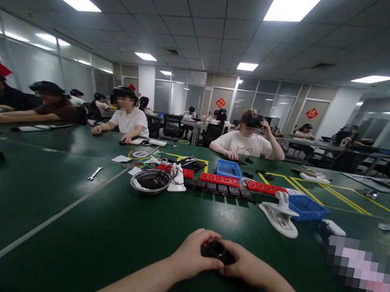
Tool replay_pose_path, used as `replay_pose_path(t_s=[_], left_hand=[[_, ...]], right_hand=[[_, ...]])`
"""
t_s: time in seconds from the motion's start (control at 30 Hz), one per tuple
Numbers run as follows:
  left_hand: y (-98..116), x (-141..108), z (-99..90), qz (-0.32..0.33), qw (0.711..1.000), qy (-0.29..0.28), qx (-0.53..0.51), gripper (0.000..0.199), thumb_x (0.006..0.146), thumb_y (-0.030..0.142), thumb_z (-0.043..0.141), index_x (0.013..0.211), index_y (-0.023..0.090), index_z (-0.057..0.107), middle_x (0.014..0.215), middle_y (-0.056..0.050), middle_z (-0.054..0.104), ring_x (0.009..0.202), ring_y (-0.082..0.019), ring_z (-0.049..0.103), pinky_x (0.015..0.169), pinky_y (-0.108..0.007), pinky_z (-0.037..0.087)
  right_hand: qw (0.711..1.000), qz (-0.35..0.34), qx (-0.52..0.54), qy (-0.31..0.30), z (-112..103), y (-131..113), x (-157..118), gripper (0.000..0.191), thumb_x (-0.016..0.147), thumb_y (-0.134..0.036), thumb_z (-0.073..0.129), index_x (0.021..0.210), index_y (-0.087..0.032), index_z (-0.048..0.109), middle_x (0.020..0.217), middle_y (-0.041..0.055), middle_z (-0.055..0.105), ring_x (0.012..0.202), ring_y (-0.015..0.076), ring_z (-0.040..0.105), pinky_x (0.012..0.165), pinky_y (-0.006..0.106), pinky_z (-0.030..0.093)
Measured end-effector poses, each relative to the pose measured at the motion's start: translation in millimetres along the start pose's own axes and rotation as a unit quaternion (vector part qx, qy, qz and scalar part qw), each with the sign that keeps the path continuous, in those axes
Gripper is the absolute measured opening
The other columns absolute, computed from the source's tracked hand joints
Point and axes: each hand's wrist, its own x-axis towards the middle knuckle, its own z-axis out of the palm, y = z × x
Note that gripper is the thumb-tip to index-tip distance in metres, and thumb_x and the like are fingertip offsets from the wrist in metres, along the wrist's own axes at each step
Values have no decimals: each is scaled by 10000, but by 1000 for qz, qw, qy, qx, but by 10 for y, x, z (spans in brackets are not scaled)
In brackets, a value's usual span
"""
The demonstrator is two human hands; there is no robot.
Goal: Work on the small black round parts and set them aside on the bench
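Observation:
A small black object with a round, ring-like opening on top (217, 250) is held low in front of me, over the green table (116, 248). My left hand (195, 252) wraps round its left side, with the thumb along the near edge. On the other side my right hand (244, 264) is closed round it, fingers curled. Both hands hide much of its body, so its exact kind is not clear. Farther off, beyond the hands, stand a white clip-like stand (281, 215) and a metal bowl (150, 183) with a dark cable in it.
Red power strips (219, 179) and a row of black modules (223, 190) lie across the middle. Blue trays (229, 168) stand behind and to the right. A wrench (95, 174) lies at left. Several people sit across the table, one person (246, 142) directly opposite.

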Motion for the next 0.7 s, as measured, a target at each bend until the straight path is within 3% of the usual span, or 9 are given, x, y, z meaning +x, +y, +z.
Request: replay_pose_path(t_s=[0.13,0.4,0.6,0.7], left_hand=[[11,-14,-1,4,1000,-7,29,452,537,381,704,939,226,567,847,-2,483,792,-165,476,666,-249,382],[31,-49,9,40,998,26,49,425,553,370,697,932,223,572,886,-11,494,860,-183,462,700,-257,370],[7,-23,32,10,998,23,55,453,514,356,721,923,222,575,844,1,485,784,-165,471,657,-245,370],[14,-19,42,1,998,26,57,454,506,336,726,917,219,570,842,3,479,778,-161,467,648,-238,368]], right_hand=[[999,-4,32,-23,-20,13,-12,426,604,-154,573,1028,-140,525,982,35,582,906,213,514,795,310,384],[999,-7,-33,23,-1,104,16,429,581,-194,616,1000,-138,541,955,37,575,880,220,505,770,309,383],[1000,1,-12,26,-1,129,26,448,562,-177,620,1001,-144,540,966,26,584,889,216,512,778,299,385],[997,3,-42,58,23,152,48,457,537,-201,638,979,-142,537,940,29,588,864,216,519,741,289,393]])
